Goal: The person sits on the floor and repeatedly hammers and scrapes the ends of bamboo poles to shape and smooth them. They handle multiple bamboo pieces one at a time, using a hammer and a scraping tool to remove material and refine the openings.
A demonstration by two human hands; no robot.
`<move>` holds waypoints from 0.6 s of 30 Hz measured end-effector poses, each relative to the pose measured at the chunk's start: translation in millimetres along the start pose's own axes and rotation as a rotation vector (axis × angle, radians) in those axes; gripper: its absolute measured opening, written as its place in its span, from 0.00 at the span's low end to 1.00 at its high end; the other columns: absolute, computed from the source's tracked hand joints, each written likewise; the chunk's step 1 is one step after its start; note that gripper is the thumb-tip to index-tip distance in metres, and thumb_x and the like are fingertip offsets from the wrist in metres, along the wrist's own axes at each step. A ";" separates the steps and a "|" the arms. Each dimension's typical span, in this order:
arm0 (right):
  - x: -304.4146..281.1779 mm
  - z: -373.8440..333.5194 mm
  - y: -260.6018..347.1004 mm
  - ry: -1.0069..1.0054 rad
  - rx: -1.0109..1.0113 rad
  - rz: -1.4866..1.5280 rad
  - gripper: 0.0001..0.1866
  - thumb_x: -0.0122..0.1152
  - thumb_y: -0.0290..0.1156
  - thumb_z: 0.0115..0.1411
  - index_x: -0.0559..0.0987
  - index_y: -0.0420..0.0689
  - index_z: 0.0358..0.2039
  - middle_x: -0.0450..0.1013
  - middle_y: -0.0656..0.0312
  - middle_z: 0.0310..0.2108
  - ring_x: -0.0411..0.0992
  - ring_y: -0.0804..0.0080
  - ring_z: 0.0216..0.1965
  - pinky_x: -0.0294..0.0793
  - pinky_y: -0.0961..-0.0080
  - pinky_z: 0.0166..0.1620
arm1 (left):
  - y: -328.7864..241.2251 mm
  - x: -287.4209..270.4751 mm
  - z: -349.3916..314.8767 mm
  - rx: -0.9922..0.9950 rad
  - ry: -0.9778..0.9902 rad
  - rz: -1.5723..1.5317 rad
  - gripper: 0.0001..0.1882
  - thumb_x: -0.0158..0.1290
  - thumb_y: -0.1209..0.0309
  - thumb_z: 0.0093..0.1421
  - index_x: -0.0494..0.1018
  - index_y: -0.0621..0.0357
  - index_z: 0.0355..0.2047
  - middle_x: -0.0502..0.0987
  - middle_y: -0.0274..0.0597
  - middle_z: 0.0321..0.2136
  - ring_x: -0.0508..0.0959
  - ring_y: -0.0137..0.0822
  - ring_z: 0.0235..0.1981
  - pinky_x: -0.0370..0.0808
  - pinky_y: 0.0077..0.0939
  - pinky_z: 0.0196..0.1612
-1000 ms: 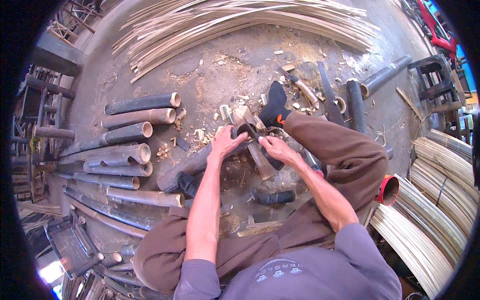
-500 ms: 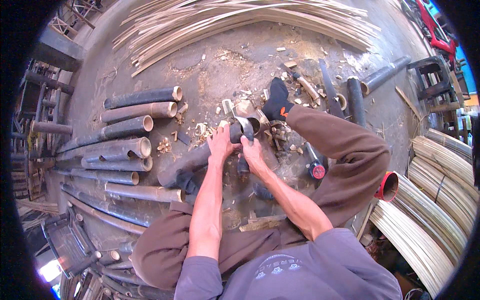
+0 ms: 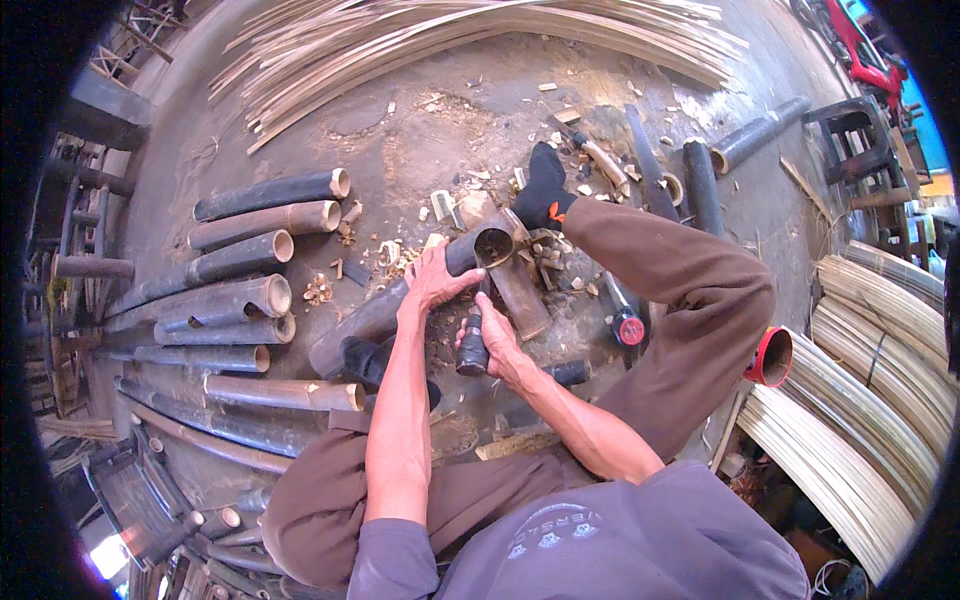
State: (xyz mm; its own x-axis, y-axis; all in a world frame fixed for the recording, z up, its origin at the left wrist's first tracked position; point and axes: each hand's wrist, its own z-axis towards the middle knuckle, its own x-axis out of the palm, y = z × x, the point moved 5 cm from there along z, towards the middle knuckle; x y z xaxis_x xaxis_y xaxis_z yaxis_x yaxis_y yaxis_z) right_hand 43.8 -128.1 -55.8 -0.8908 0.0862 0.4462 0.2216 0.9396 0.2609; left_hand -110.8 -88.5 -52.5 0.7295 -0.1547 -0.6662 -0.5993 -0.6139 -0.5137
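A dark bamboo tube (image 3: 380, 303) lies slantwise in front of me, its open hollow end resting against a shorter brown bamboo piece (image 3: 520, 300). My left hand (image 3: 437, 277) grips the tube from above, near that end. In my right hand (image 3: 492, 340) is a curved knife (image 3: 472, 352) with a thick dark handle. The handle's butt points toward me, and its blade is mostly hidden beside the tube's mouth. A dark-socked foot (image 3: 546, 190) stands just beyond the brown piece.
Several bamboo tubes (image 3: 240, 265) lie at the left. Chips, a wooden-handled blade (image 3: 603, 163), a long flat blade (image 3: 650, 165) and a red-ended tool (image 3: 627, 328) surround the foot. Bamboo strips (image 3: 480, 45) lie at the far side; bundled strips (image 3: 830, 460) at right.
My right hand has drawn the knife back toward me, baring the tube's open end. The curved blade that showed over that end has dropped from sight. My left hand still grips the tube.
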 end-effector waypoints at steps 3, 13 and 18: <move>-5.9 2.4 -4.9 -0.040 -0.084 -0.054 0.20 0.54 0.50 0.64 0.64 0.46 0.38 0.66 0.62 0.21 0.69 0.70 0.16 0.75 0.68 0.18 | -3.1 5.1 -4.3 -0.010 -0.119 0.065 0.64 0.61 0.31 0.36 0.53 0.56 0.66 0.56 0.55 0.65 0.54 0.52 0.67 0.43 0.57 0.67; -25.6 19.6 -7.2 -0.268 -0.321 -0.300 0.23 0.54 0.50 0.64 0.66 0.42 0.44 0.67 0.61 0.24 0.68 0.71 0.15 0.71 0.72 0.19 | -20.9 14.5 -13.1 -0.052 -0.382 0.227 0.63 0.63 0.29 0.30 0.60 0.59 0.59 0.65 0.53 0.55 0.64 0.54 0.59 0.53 0.62 0.61; -32.7 -6.1 36.5 -0.243 -0.404 -0.410 0.19 0.55 0.46 0.64 0.67 0.45 0.44 0.66 0.61 0.24 0.67 0.74 0.16 0.70 0.72 0.18 | -7.0 12.8 -2.6 0.041 -0.273 0.164 0.61 0.63 0.32 0.33 0.58 0.58 0.60 0.65 0.54 0.55 0.63 0.56 0.59 0.52 0.65 0.61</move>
State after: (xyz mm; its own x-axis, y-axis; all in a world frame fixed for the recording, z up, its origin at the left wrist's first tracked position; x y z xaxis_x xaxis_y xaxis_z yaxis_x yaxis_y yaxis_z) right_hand 83.5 -98.6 -55.6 -0.9894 -0.1373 0.0462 -0.0671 0.7171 0.6937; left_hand -96.4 -88.2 -56.0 0.5096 -0.0321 -0.8598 -0.7185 -0.5656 -0.4048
